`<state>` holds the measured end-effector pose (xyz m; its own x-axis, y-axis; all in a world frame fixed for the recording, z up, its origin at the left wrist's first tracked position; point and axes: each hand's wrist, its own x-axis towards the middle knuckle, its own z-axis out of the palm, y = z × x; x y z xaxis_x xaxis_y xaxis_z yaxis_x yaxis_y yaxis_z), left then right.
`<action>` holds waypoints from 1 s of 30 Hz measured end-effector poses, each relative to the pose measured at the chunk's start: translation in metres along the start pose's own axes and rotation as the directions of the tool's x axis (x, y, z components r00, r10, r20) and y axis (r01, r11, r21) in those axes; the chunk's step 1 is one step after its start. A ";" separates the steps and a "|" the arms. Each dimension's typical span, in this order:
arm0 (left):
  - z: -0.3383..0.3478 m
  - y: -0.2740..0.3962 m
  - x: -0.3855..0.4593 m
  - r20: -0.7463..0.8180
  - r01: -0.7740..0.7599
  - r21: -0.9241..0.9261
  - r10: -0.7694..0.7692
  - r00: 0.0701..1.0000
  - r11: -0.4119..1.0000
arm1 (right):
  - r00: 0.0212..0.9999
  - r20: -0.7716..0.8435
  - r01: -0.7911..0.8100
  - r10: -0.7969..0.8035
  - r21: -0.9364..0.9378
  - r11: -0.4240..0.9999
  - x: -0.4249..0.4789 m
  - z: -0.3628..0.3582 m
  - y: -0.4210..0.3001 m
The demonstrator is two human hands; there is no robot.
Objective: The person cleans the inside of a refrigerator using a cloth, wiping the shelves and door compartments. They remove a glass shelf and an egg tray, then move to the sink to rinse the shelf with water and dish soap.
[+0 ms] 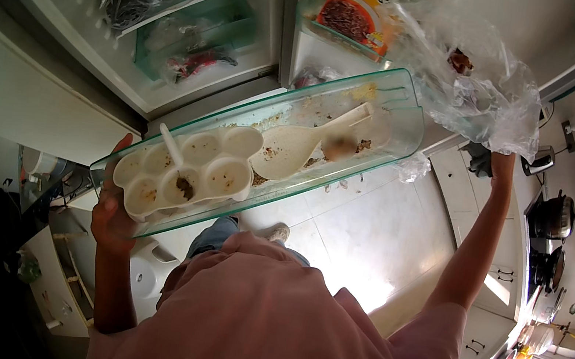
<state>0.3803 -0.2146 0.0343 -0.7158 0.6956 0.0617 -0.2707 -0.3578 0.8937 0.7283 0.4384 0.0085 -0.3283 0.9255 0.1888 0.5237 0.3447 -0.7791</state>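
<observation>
My left hand [112, 214] grips the left end of a clear greenish fridge door bin [268, 199], held tilted across my front. Inside lie a white plastic egg tray [200, 150] with dark crumbs in its cups, a small white spoon [171, 145] standing in one cup, a pale rice paddle [286, 149] and a blurred brownish round thing [339, 147]. Crumbs and stains mark the bin's floor. At the right, my right hand [502, 162] is raised and mostly hidden behind a crumpled clear plastic bag [473, 90] with something reddish brown in it; the hand appears to hold the bag.
An open fridge [177, 23] with bagged food on its shelves stands ahead. Its door shelf [341, 42] holds a printed food packet [354, 14]. Crumbs lie on the tiled floor [370, 220]. Cabinets [496, 272] and a counter with a pot [555, 217] line the right side.
</observation>
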 end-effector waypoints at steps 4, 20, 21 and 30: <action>-0.007 0.002 -0.008 -0.149 0.012 0.038 -0.006 0.989 0.999 | 0.986 -0.142 0.096 -0.091 0.028 0.995 0.061 -0.018 0.074; -0.119 0.046 -0.058 -0.310 -0.078 0.135 0.117 0.944 0.988 | 0.923 -0.384 0.080 0.030 0.269 0.960 -0.001 -0.030 0.028; -0.126 0.048 -0.058 -0.305 -0.077 0.127 0.112 0.946 0.989 | 0.928 -0.371 0.076 0.039 0.290 0.954 -0.015 -0.032 0.029; -0.252 0.039 -0.120 -0.208 -0.141 -0.052 0.128 0.970 0.989 | 0.994 -0.039 -0.067 0.101 0.511 0.857 -0.277 -0.016 -0.054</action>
<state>0.2938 -0.4693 -0.0503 -0.8627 0.4992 0.0812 -0.2000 -0.4843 0.8517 0.8033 0.1658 0.0082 -0.2431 0.9610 0.1322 0.0693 0.1532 -0.9858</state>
